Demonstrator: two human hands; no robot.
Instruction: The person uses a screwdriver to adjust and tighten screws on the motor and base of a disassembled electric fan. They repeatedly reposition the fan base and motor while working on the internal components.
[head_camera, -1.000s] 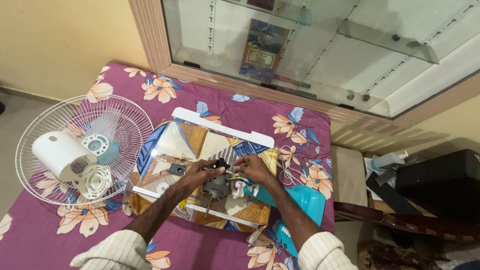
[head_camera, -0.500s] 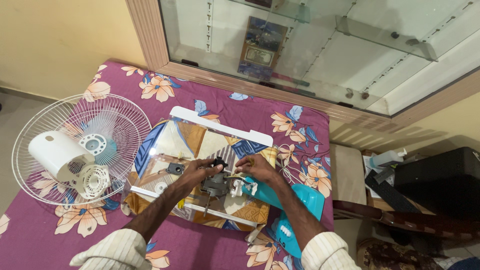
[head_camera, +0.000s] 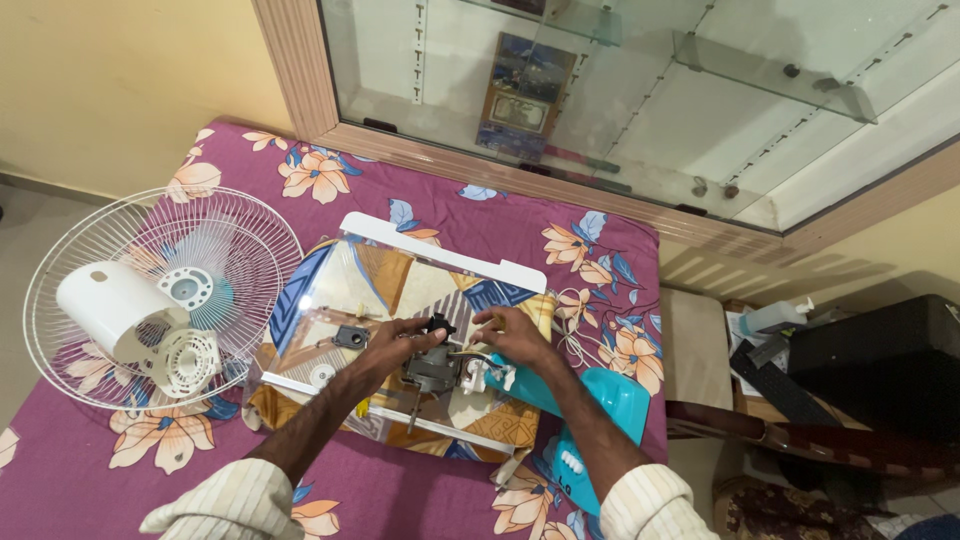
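A dark grey fan motor (head_camera: 432, 365) with a shaft pointing toward me lies on a clear framed board (head_camera: 445, 255) over patterned cloth. My left hand (head_camera: 392, 344) grips the motor from the left. My right hand (head_camera: 510, 337) rests against its right side, fingers on a small white part (head_camera: 474, 378) and wires. A turquoise fan base (head_camera: 600, 400) lies under my right forearm.
A white wire fan guard (head_camera: 235, 235) with a white motor cover (head_camera: 105, 300) and a round white hub (head_camera: 185, 360) lies at left on the purple floral sheet (head_camera: 330, 185). A small black part (head_camera: 350, 336) sits on the board. A glass cabinet stands behind; black cases sit at right.
Both hands stay on the motor with only slight shifts of the fingers. The camera view has drifted a little.
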